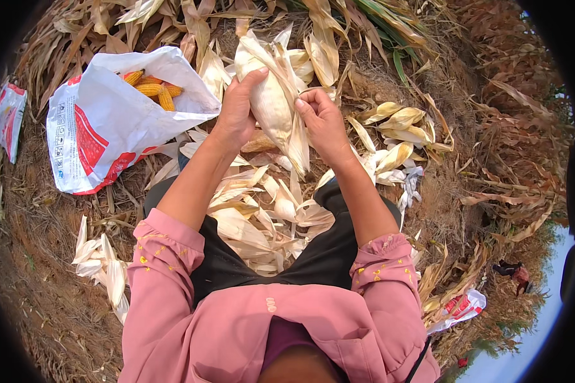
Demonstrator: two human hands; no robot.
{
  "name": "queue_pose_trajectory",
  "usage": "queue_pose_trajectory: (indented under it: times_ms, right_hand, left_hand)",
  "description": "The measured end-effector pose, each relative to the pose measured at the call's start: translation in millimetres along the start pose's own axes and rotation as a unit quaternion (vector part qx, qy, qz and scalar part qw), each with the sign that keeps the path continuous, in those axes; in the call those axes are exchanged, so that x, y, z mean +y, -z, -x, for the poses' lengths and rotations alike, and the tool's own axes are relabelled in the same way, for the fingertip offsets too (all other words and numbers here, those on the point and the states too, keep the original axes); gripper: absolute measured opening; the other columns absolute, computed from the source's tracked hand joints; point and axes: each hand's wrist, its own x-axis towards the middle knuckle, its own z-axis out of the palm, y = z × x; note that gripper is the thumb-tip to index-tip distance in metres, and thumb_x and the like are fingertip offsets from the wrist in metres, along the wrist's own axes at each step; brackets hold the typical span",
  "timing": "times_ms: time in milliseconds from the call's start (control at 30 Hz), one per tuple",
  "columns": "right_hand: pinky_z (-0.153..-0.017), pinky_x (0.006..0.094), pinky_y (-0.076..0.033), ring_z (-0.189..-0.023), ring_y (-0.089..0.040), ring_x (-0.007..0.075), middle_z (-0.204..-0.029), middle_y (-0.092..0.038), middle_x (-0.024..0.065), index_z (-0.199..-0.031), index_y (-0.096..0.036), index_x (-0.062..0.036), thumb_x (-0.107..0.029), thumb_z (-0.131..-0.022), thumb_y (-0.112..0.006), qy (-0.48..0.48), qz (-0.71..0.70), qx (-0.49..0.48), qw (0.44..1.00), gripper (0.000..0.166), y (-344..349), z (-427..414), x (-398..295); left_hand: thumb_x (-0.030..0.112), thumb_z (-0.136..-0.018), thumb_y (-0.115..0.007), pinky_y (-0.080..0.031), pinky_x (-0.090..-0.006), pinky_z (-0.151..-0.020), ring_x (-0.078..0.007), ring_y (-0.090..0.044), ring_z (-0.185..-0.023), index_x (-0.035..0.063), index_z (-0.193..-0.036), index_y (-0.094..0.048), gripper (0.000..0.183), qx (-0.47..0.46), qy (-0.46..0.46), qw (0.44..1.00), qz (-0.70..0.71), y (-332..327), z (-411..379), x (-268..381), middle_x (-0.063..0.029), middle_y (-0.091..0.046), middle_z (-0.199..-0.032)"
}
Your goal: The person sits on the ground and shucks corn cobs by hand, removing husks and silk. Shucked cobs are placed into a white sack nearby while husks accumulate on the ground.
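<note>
An ear of corn in its dry, pale husk (pixel 272 103) is held up between my two hands. My left hand (pixel 241 103) grips its left side, the thumb lying across the husk. At the right side, my right hand (pixel 322 119) pinches a loose husk leaf between thumb and fingers. The kernels of this ear are hidden by the husk. Beneath it, stripped corn husks (pixel 249 230) lie heaped between my legs. To the left stands a white and red woven sack (pixel 96 129), its mouth gaping, with several bare yellow corn cobs (pixel 153 90) inside.
More husked ears (pixel 402 124) lie on the soil at right, near a whitish crumpled glove-like item (pixel 411 185). Dry corn stalks (pixel 86 28) cover the far ground. Other sacks (pixel 8 119) sit at far left and lower right. Another person (pixel 515 275) is in the distance at right.
</note>
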Motion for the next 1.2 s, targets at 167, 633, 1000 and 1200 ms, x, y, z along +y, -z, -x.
queue_pose_trajectory:
  times_ms: [167,633,1000,1200]
  right_hand:
    - [-0.06,0.0238,-0.041,-0.065,-0.047,0.0081,-0.074,-0.054,0.0023,-0.091,-0.05,-0.0009,-0.014,-0.09,-0.051,0.006,-0.032,0.044,0.998,0.013,0,-4,0]
    - [-0.067,0.0207,-0.044,-0.072,-0.052,0.0061,-0.082,-0.057,0.0018,-0.091,-0.052,-0.003,-0.013,-0.09,-0.052,-0.058,-0.272,0.057,0.959,0.01,17,-6,-22]
    - [-0.075,0.0401,-0.051,-0.082,-0.06,0.026,-0.089,-0.059,0.0161,-0.096,-0.051,0.0054,-0.013,-0.092,-0.041,-0.023,-0.457,0.284,0.843,0.021,140,-48,18]
    - [-0.066,0.0326,-0.052,-0.079,-0.06,0.0203,-0.093,-0.057,0.0103,-0.101,-0.052,-0.0003,-0.016,-0.091,-0.046,0.039,-0.406,0.445,0.798,0.019,149,-43,-1]
  left_hand:
    - [0.024,-0.077,-0.057,-0.047,-0.033,-0.082,-0.0189,-0.058,-0.09,0.0013,-0.104,-0.051,0.036,-0.057,0.05,0.995,0.058,-2,5,2,-0.0083,-0.058,-0.098]
    - [0.015,-0.075,-0.069,-0.052,-0.0323,-0.078,-0.0187,-0.056,-0.096,0.0058,-0.127,-0.03,0.066,-0.175,0.155,0.972,-0.039,-8,20,-5,-0.011,-0.05,-0.11]
    - [0.013,-0.059,-0.066,-0.051,-0.0309,-0.058,-0.0196,-0.059,-0.067,0.007,-0.138,-0.022,0.091,-0.313,0.245,0.902,-0.167,-9,54,8,-0.0167,-0.056,-0.098]
    - [0.014,-0.062,-0.063,-0.052,-0.0323,-0.056,-0.0209,-0.058,-0.064,0.0075,-0.136,-0.024,0.084,-0.24,0.19,0.943,-0.131,-5,51,22,-0.0155,-0.054,-0.093]
